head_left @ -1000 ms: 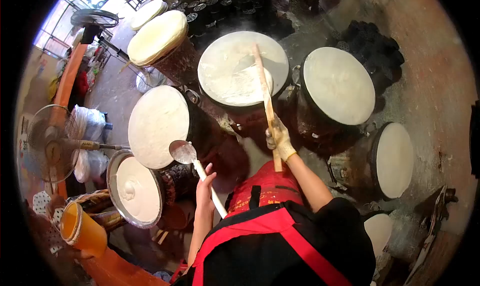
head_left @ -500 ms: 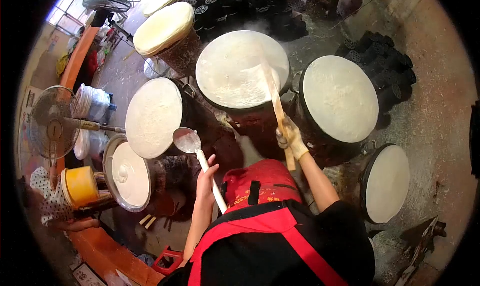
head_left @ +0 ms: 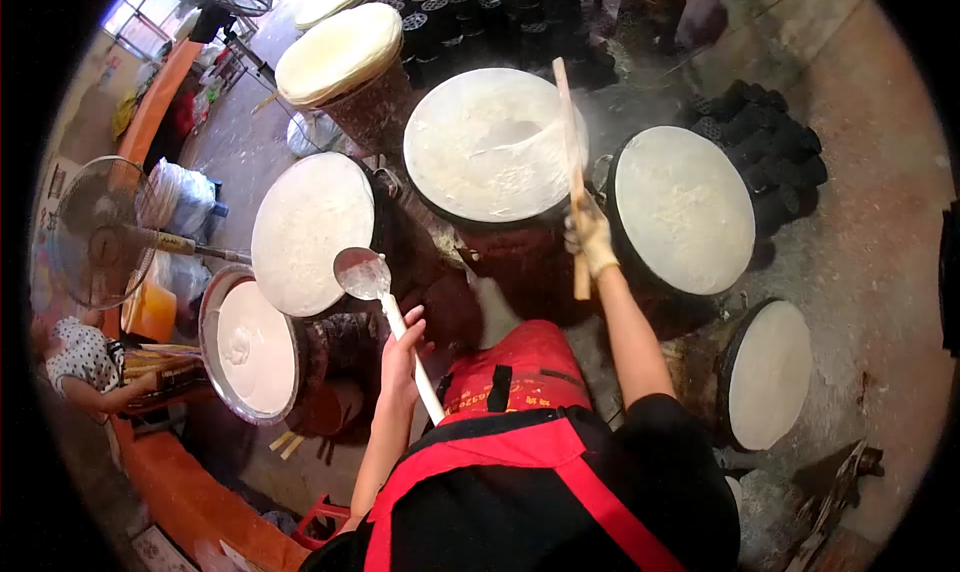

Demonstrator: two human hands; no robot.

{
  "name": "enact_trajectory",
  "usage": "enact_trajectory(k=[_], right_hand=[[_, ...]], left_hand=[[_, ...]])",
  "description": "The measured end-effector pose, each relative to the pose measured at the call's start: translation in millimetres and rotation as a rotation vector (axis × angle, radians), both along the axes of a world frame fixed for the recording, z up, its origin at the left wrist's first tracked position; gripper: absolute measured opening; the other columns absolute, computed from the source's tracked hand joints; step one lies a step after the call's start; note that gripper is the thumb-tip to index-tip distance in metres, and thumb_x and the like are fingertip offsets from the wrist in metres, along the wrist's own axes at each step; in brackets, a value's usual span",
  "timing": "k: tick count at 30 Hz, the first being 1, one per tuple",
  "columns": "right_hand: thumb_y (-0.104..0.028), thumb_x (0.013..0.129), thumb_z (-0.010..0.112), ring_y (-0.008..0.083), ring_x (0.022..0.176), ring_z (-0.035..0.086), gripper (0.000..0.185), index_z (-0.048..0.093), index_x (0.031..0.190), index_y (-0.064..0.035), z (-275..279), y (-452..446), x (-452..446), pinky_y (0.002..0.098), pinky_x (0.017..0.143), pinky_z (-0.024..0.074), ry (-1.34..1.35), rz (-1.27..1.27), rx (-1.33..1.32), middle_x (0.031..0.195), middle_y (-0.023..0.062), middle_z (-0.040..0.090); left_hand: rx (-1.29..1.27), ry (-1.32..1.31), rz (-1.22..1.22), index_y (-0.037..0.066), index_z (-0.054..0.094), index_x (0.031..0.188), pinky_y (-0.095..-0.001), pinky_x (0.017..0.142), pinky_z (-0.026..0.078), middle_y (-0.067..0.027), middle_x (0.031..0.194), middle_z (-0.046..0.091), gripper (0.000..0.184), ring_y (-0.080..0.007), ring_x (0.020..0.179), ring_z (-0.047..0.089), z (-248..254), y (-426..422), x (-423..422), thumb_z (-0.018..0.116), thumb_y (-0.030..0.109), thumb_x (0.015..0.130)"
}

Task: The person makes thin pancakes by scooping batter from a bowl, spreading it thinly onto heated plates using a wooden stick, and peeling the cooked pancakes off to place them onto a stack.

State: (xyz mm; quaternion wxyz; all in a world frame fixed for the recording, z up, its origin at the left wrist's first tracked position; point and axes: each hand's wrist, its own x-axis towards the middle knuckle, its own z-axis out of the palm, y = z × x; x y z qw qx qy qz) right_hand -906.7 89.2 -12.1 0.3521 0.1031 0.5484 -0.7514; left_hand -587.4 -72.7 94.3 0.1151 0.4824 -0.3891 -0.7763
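Observation:
My left hand (head_left: 403, 357) is closed around the pale handle of a ladle (head_left: 362, 274), whose metal bowl is coated with white batter. The bowl hangs by the near edge of the left griddle (head_left: 312, 234). My right hand (head_left: 592, 236), in a light glove, grips a flat wooden spreader (head_left: 570, 122). That stick points up and away across the right side of the middle griddle (head_left: 450, 152). White batter covers this griddle, with a darker patch and a raised-looking streak beside the stick. Whether the stick touches the batter I cannot tell.
Coated griddles stand at the right (head_left: 685, 207) and lower right (head_left: 770, 377). A wide basin of batter (head_left: 262, 347) sits lower left. Beyond are a stack of round sheets (head_left: 335, 57), black briquettes (head_left: 760, 137) and a fan (head_left: 105, 237). A person (head_left: 85, 357) is at the left.
The wooden spreader has swung right and more upright, and my right hand has moved slightly nearer the right griddle. The ladle has shifted slightly left. The person at left and the yellow bucket have moved.

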Motion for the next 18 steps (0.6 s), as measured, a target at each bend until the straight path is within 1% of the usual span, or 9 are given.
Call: enact_trajectory(k=[1, 4, 7, 9, 10, 14, 16, 17, 18], right_hand=[[-0.056, 0.083, 0.053, 0.0077, 0.035, 0.033, 0.059, 0.047, 0.124, -0.0133, 15, -22, 11, 0.0213, 0.031, 0.0242, 0.131, -0.073, 0.065, 0.058, -0.0024, 0.046], [-0.045, 0.088, 0.052, 0.0073, 0.037, 0.034, 0.053, 0.049, 0.128, -0.0092, 30, -47, 24, 0.0227, 0.029, 0.0271, -0.101, 0.035, -0.006, 0.064, -0.0018, 0.047], [-0.035, 0.092, 0.051, 0.0079, 0.053, 0.051, 0.044, 0.049, 0.129, -0.0118, -4, -23, 44, 0.0213, 0.039, 0.0413, 0.306, 0.042, 0.090, 0.082, 0.0016, 0.059], [-0.014, 0.092, 0.050, 0.0032, 0.103, 0.051, 0.034, 0.053, 0.125, -0.0177, -18, -34, 58, 0.0127, 0.078, 0.0473, 0.226, -0.493, -0.420, 0.127, 0.0018, 0.053], [-0.023, 0.091, 0.052, 0.0030, 0.075, 0.047, 0.036, 0.053, 0.126, -0.0142, -30, -42, 70, 0.0146, 0.057, 0.0410, 0.248, -0.451, -0.308, 0.114, -0.0009, 0.057], [-0.018, 0.090, 0.056, 0.0067, 0.040, 0.037, 0.036, 0.054, 0.126, -0.0212, -31, -94, 77, 0.0206, 0.033, 0.0307, 0.383, -0.254, -0.105, 0.069, -0.0046, 0.049], [-0.014, 0.092, 0.051, 0.0066, 0.040, 0.034, 0.035, 0.053, 0.127, -0.0211, 27, -90, 80, 0.0231, 0.032, 0.0301, 0.338, 0.010, 0.208, 0.063, -0.0043, 0.043], [-0.008, 0.092, 0.048, 0.0065, 0.039, 0.033, 0.038, 0.052, 0.128, -0.0207, 32, -81, 69, 0.0231, 0.033, 0.0303, 0.219, 0.032, 0.104, 0.061, -0.0049, 0.041], [-0.009, 0.091, 0.049, 0.0062, 0.039, 0.033, 0.037, 0.053, 0.126, -0.0188, -6, -65, 58, 0.0226, 0.032, 0.0297, 0.332, -0.061, 0.045, 0.060, -0.0052, 0.041]], left_hand=[[0.022, 0.010, 0.002, 0.008, 0.054, 0.119, -0.0205, 0.059, 0.041, 0.0047, 0.082, 0.050, 0.035, -0.0061, 0.070, 0.046, 2, 0, 0, 0.060, 0.013, 0.085], [0.128, 0.071, 0.036, 0.007, 0.055, 0.111, -0.0198, 0.046, 0.038, 0.0036, 0.068, 0.041, 0.026, -0.0059, 0.056, 0.043, 13, -1, -3, 0.060, 0.016, 0.088], [0.166, 0.079, -0.058, 0.007, 0.054, 0.104, -0.0180, 0.038, 0.031, 0.0037, 0.063, 0.039, 0.019, -0.0039, 0.047, 0.037, 23, -12, 5, 0.058, 0.017, 0.089], [0.138, 0.045, -0.058, 0.007, 0.053, 0.104, -0.0175, 0.034, 0.027, 0.0043, 0.059, 0.038, 0.019, -0.0031, 0.043, 0.033, 26, -15, 6, 0.060, 0.017, 0.088], [0.134, 0.041, -0.055, 0.007, 0.053, 0.102, -0.0176, 0.034, 0.026, 0.0044, 0.059, 0.038, 0.017, -0.0033, 0.042, 0.033, 29, -15, 6, 0.058, 0.015, 0.089], [0.165, 0.125, -0.082, 0.007, 0.049, 0.096, -0.0182, 0.035, 0.026, 0.0036, 0.060, 0.037, 0.008, -0.0045, 0.043, 0.033, 26, -24, 4, 0.053, 0.009, 0.089], [0.181, 0.150, -0.078, 0.007, 0.047, 0.093, -0.0185, 0.037, 0.028, 0.0025, 0.062, 0.038, 0.006, -0.0050, 0.046, 0.035, 24, -27, 0, 0.051, 0.008, 0.089], [0.190, 0.162, -0.076, 0.006, 0.046, 0.092, -0.0186, 0.038, 0.029, 0.0020, 0.063, 0.039, 0.005, -0.0053, 0.047, 0.036, 22, -29, 0, 0.050, 0.008, 0.089], [0.198, 0.191, -0.096, 0.006, 0.046, 0.093, -0.0188, 0.040, 0.030, 0.0003, 0.067, 0.040, 0.007, -0.0060, 0.051, 0.038, 15, -32, 3, 0.050, 0.009, 0.089]])
